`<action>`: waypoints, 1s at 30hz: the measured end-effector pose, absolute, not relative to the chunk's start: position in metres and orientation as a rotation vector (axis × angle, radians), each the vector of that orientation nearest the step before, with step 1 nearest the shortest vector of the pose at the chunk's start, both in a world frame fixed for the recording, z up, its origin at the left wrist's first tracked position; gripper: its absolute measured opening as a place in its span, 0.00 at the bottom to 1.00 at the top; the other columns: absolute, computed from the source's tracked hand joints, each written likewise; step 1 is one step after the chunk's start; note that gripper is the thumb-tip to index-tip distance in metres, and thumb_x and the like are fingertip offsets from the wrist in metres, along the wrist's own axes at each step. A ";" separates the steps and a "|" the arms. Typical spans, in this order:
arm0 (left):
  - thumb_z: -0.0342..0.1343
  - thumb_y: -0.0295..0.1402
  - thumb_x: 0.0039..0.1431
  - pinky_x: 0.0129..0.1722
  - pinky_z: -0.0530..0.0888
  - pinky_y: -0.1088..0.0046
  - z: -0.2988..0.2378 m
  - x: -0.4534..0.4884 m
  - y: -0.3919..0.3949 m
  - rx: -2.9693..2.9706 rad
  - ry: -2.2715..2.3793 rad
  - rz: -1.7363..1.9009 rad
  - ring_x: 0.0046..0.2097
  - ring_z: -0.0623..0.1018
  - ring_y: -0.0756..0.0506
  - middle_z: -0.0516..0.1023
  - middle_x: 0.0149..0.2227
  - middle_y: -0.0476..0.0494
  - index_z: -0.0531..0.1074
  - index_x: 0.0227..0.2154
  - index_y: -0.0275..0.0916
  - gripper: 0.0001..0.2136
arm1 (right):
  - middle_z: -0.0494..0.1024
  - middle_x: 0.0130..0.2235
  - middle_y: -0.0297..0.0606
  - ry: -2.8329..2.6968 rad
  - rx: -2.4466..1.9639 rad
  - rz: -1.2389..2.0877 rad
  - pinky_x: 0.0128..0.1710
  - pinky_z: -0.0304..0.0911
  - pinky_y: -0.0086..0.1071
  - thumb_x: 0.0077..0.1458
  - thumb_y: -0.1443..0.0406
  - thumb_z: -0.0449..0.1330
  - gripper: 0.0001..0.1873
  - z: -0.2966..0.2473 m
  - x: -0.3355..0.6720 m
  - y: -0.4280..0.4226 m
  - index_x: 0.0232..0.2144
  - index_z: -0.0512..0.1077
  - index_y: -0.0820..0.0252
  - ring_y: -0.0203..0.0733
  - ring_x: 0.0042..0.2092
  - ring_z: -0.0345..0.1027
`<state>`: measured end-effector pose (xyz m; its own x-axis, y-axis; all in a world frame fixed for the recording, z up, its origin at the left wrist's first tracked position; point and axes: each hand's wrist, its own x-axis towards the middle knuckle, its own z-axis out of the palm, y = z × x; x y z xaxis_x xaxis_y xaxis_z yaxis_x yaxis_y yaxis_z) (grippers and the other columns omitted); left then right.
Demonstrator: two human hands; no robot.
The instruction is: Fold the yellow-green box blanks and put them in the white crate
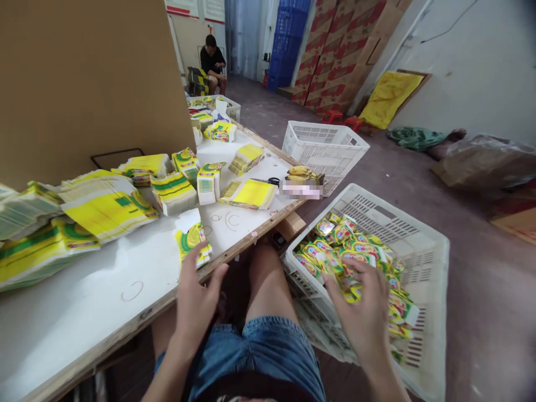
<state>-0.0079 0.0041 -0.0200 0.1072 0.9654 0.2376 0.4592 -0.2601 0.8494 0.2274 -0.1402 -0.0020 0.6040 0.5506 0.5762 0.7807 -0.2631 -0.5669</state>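
My left hand [198, 296] is at the table's front edge, thumb and forefinger spread apart with nothing visible between them. Just beyond its fingertips, a few small yellow-and-green printed cartons [190, 237] lie on the white tabletop [154, 265]; whether the hand touches them I cannot tell. On the other side, my right hand [363, 298] reaches over a white plastic crate [427, 268], thumb and fingers apart. Below and around its fingertips is a heap of small yellow, green and red packs [352, 240]. No pack shows clearly in that hand.
Stacks of yellow printed card [111, 204] line the table's left side. Scissors [274, 181] and bananas [301, 173] lie near its right edge. A second white crate [322, 148] stands behind. Farther back sit a person [213, 61], blue crates [288, 44] and stacked cardboard boxes [339, 53].
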 end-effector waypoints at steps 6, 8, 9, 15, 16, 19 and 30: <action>0.56 0.48 0.54 0.43 0.73 0.54 -0.040 -0.054 0.059 1.824 1.914 0.740 0.42 0.77 0.33 0.78 0.42 0.32 0.57 0.63 0.25 0.39 | 0.75 0.42 0.43 -1.156 -1.902 -0.089 0.44 0.63 0.43 0.60 0.57 0.60 0.12 -0.014 0.223 -0.136 0.42 0.73 0.57 0.48 0.41 0.67; 0.55 0.47 0.55 0.35 0.73 0.61 -0.044 -0.062 0.062 1.756 1.889 0.686 0.33 0.76 0.38 0.78 0.35 0.41 0.59 0.62 0.30 0.36 | 0.75 0.42 0.41 -1.141 -1.880 -0.012 0.42 0.64 0.41 0.61 0.58 0.59 0.10 -0.018 0.212 -0.131 0.42 0.73 0.57 0.46 0.39 0.67; 0.54 0.47 0.55 0.32 0.71 0.64 -0.044 -0.065 0.061 1.729 1.873 0.718 0.31 0.75 0.40 0.77 0.32 0.43 0.62 0.59 0.31 0.33 | 0.75 0.41 0.41 -1.139 -1.868 0.010 0.42 0.64 0.41 0.61 0.59 0.59 0.10 -0.018 0.207 -0.129 0.42 0.73 0.56 0.45 0.38 0.67; 0.56 0.44 0.58 0.37 0.71 0.68 -0.018 -0.045 0.018 1.705 1.431 1.023 0.35 0.75 0.42 0.78 0.34 0.42 0.75 0.42 0.35 0.17 | 0.77 0.49 0.41 -1.338 -1.688 0.044 0.50 0.64 0.40 0.64 0.66 0.56 0.11 -0.001 0.178 -0.112 0.48 0.71 0.54 0.46 0.49 0.70; 0.56 0.42 0.59 0.36 0.72 0.69 -0.013 -0.036 0.007 1.725 1.274 1.058 0.35 0.75 0.43 0.78 0.34 0.42 0.76 0.41 0.36 0.15 | 0.75 0.54 0.42 -1.413 -1.650 0.053 0.54 0.62 0.42 0.64 0.67 0.56 0.15 0.002 0.172 -0.109 0.53 0.69 0.54 0.47 0.55 0.68; 0.54 0.34 0.64 0.33 0.72 0.75 -0.003 -0.011 -0.024 1.821 0.860 0.947 0.33 0.75 0.46 0.75 0.31 0.45 0.78 0.41 0.38 0.10 | 0.68 0.62 0.46 -1.544 -1.599 0.123 0.58 0.61 0.42 0.64 0.68 0.56 0.26 0.004 0.156 -0.101 0.63 0.60 0.56 0.49 0.62 0.61; 0.56 0.52 0.60 0.45 0.73 0.66 -0.006 0.004 -0.040 1.315 0.553 0.585 0.42 0.76 0.40 0.78 0.37 0.38 0.81 0.47 0.43 0.22 | 0.72 0.39 0.37 -1.001 -1.478 0.489 0.38 0.69 0.30 0.61 0.60 0.60 0.13 -0.014 0.137 -0.109 0.47 0.66 0.54 0.40 0.38 0.70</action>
<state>0.0045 -0.0403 -0.0059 0.7352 0.6765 -0.0441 -0.0827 0.1540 0.9846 0.1373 -0.1095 -0.0136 0.5377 0.8052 0.2501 0.2971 0.0967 -0.9499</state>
